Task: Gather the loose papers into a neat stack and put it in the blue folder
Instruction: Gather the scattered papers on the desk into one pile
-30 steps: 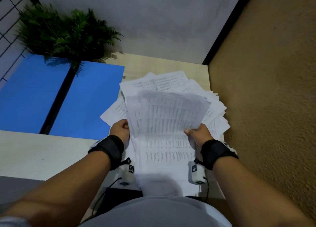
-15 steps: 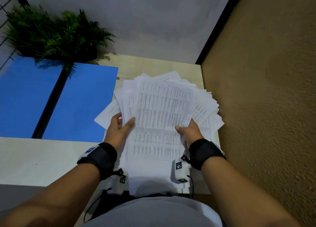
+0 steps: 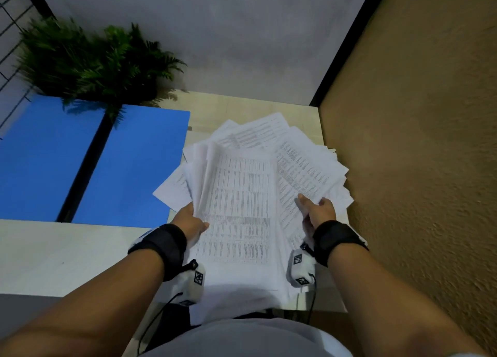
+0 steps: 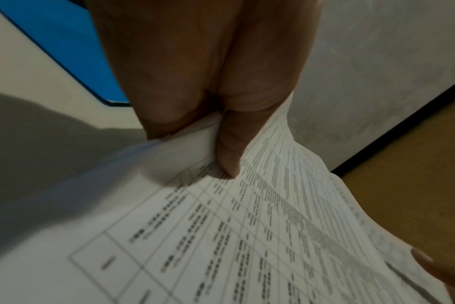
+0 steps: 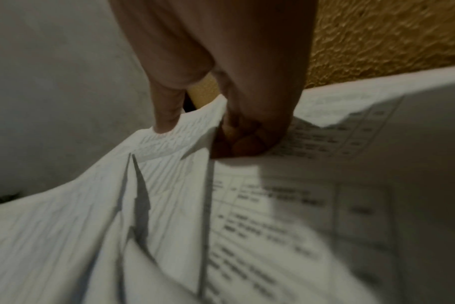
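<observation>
Printed white papers (image 3: 242, 195) lie fanned out on the right part of the table, some hanging over its near edge. My left hand (image 3: 189, 220) grips the left edge of the upper sheets, which curl upward there. The left wrist view shows the thumb (image 4: 227, 156) pressed on top of the papers (image 4: 247, 236) with the fingers beneath. My right hand (image 3: 317, 211) holds the fanned right-hand sheets; in the right wrist view its thumb (image 5: 166, 121) lies on a sheet (image 5: 273, 226) and its fingers curl under an edge. The blue folder (image 3: 139, 168) lies open flat to the left.
A fern plant (image 3: 88, 63) stands at the back, overhanging the folder's black spine (image 3: 80, 165). A brown textured wall (image 3: 416, 168) runs close along the table's right side, a grey wall (image 3: 242, 34) behind. Bare pale tabletop (image 3: 53, 254) lies in front of the folder.
The top sheet held up by both hands has come down onto the pile. My left hand now grips the pile's left edge; my right hand has shifted right onto the fanned sheets.
</observation>
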`<control>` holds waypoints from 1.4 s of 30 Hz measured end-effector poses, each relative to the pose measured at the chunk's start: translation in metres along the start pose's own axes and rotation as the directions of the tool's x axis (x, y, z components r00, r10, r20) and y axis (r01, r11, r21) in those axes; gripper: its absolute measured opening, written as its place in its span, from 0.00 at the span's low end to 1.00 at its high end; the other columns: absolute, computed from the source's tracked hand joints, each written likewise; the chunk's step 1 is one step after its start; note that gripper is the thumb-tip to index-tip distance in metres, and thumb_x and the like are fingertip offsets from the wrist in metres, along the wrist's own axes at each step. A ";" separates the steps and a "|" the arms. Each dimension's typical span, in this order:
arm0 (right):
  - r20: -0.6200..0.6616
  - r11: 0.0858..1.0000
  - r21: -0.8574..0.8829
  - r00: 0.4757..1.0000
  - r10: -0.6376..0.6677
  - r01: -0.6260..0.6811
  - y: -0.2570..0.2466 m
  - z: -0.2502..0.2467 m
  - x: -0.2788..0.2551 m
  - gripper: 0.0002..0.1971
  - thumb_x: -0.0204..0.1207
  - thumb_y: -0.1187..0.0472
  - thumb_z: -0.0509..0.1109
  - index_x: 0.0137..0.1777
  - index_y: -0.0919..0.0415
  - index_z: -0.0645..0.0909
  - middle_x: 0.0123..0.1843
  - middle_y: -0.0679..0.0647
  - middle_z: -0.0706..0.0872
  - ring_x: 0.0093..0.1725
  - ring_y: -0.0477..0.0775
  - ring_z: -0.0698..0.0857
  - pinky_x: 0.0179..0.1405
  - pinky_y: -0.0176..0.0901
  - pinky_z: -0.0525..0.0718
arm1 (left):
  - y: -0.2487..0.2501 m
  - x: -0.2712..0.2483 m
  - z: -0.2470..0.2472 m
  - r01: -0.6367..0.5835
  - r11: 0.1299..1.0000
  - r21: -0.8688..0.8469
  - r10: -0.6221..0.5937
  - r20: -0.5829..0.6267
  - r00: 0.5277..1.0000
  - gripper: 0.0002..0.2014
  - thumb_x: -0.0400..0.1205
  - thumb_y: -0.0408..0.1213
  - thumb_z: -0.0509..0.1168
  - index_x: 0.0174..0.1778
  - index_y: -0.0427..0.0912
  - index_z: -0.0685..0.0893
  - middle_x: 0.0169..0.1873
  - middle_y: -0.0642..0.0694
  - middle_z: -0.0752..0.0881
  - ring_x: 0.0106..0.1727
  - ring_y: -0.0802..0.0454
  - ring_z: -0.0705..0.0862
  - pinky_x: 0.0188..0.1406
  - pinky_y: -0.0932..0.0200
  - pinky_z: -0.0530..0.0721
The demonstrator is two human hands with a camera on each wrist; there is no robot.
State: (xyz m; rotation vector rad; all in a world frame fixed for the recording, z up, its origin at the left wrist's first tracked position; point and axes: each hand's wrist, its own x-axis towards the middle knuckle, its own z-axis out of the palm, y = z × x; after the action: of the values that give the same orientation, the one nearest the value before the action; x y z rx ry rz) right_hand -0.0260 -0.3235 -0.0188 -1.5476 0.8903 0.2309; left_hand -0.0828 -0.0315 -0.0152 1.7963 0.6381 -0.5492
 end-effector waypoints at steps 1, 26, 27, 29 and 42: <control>0.050 1.000 -0.015 0.999 -0.019 0.020 -0.001 0.002 0.000 0.24 0.76 0.62 0.76 0.71 0.62 0.76 0.68 0.55 0.83 0.60 0.56 0.84 0.55 0.41 0.81 | -0.001 0.000 -0.001 -0.005 1.000 0.002 0.005 0.014 1.000 0.27 0.80 0.20 0.66 0.76 0.36 0.73 0.68 0.37 0.81 0.59 0.47 0.76 0.60 0.55 0.73; 0.425 0.876 -0.447 0.905 0.031 0.180 0.019 0.000 -0.012 0.10 0.85 0.70 0.59 0.59 0.59 0.78 0.46 0.56 0.86 0.42 0.53 0.83 0.38 0.31 0.85 | 0.010 -0.007 0.021 0.014 0.941 -0.339 0.006 0.059 0.998 0.20 0.83 0.25 0.63 0.72 0.40 0.75 0.62 0.41 0.83 0.63 0.44 0.80 0.69 0.51 0.72; 0.441 0.885 -0.423 0.897 0.015 0.194 0.023 0.003 -0.015 0.12 0.84 0.71 0.59 0.61 0.58 0.79 0.48 0.57 0.87 0.45 0.56 0.85 0.38 0.33 0.87 | 0.010 -0.008 0.021 0.014 0.944 -0.329 0.009 0.070 0.998 0.20 0.84 0.26 0.63 0.72 0.42 0.74 0.61 0.43 0.82 0.62 0.45 0.79 0.67 0.53 0.72; 0.471 0.893 -0.394 0.882 -0.008 0.219 0.030 0.003 -0.016 0.17 0.82 0.75 0.61 0.66 0.60 0.79 0.57 0.60 0.87 0.53 0.61 0.87 0.47 0.42 0.90 | 0.006 -0.005 0.019 -0.001 0.952 -0.306 0.021 0.062 0.998 0.21 0.83 0.27 0.64 0.73 0.44 0.73 0.62 0.44 0.83 0.64 0.45 0.80 0.67 0.53 0.72; -0.161 0.860 -0.486 0.951 -0.266 0.158 0.017 -0.051 0.006 0.33 0.67 0.59 0.82 0.69 0.66 0.72 0.67 0.65 0.83 0.63 0.67 0.84 0.63 0.59 0.83 | -0.015 0.008 0.009 0.032 0.956 -0.292 -0.074 -0.135 0.988 0.26 0.72 0.24 0.75 0.66 0.36 0.79 0.59 0.37 0.87 0.58 0.37 0.86 0.63 0.44 0.83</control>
State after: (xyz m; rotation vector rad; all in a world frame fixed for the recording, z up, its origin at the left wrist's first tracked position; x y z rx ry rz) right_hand -0.0507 -0.3717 -0.0250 -2.1461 0.8644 0.1151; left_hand -0.0868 -0.0347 -0.0338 1.5541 0.8243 -0.3424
